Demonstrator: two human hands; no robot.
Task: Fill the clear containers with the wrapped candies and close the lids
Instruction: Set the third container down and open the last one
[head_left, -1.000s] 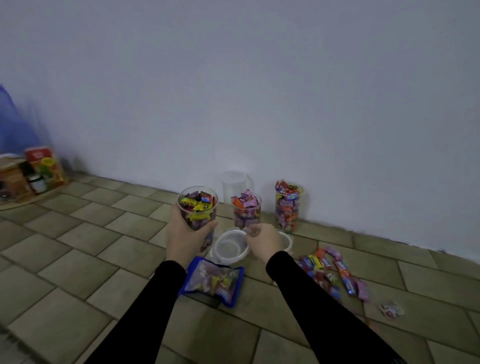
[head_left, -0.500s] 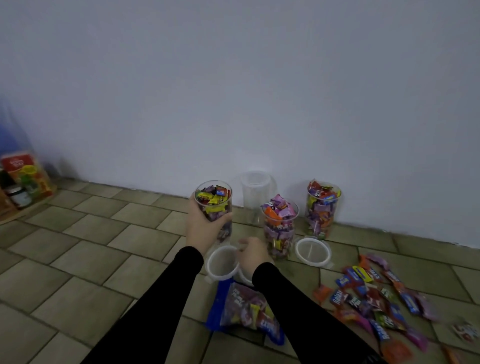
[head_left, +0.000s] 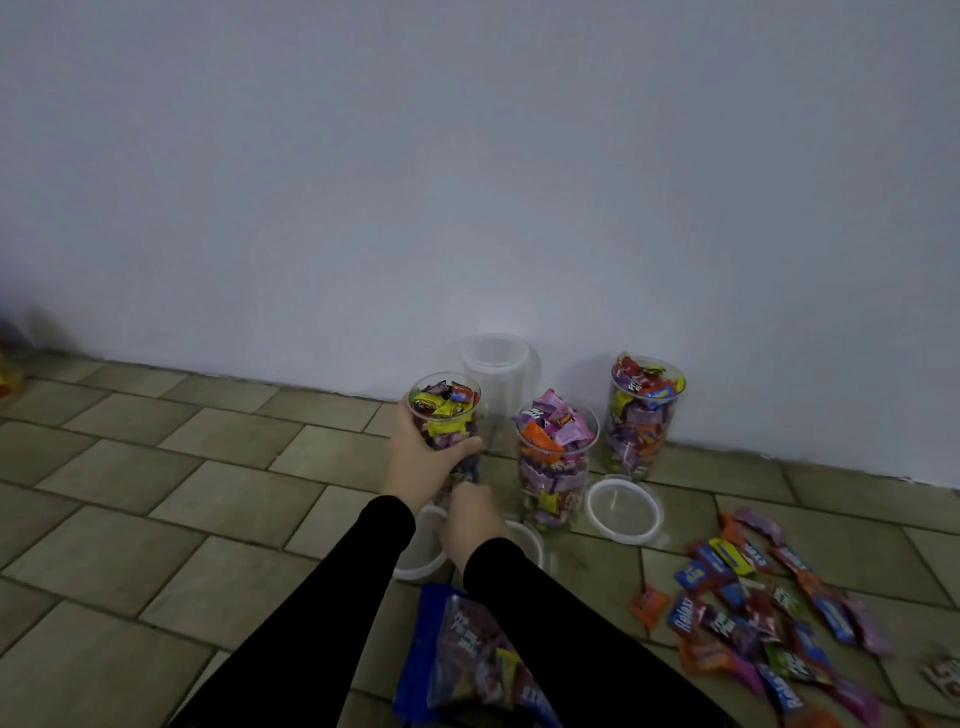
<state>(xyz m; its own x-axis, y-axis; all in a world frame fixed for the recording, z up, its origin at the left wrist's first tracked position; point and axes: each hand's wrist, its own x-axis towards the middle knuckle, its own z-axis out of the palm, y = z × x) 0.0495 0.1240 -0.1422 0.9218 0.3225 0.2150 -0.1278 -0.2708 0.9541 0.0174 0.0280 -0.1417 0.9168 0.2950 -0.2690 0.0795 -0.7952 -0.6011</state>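
Note:
My left hand (head_left: 418, 460) grips a clear container (head_left: 445, 410) full of wrapped candies and holds it upright just above the floor. My right hand (head_left: 470, 522) is below it, fingers curled down on the rim of a clear lid (head_left: 418, 551) on the tiles; the fingertips are hidden. A second lid (head_left: 529, 540) shows at the right of that hand. Two more filled containers, the middle container (head_left: 556, 467) and the right container (head_left: 644, 415), stand open by the wall. A third lid (head_left: 623, 512) lies between them.
An empty clear container (head_left: 496, 369) stands against the white wall behind the held one. Loose wrapped candies (head_left: 769, 623) are scattered on the tiles at the right. A blue candy bag (head_left: 462, 660) lies under my right forearm. Bare tiled floor stretches to the left.
The view has swung left and down. My right hand slid with the lid from beside the middle container to under the held container. My left hand keeps its grip.

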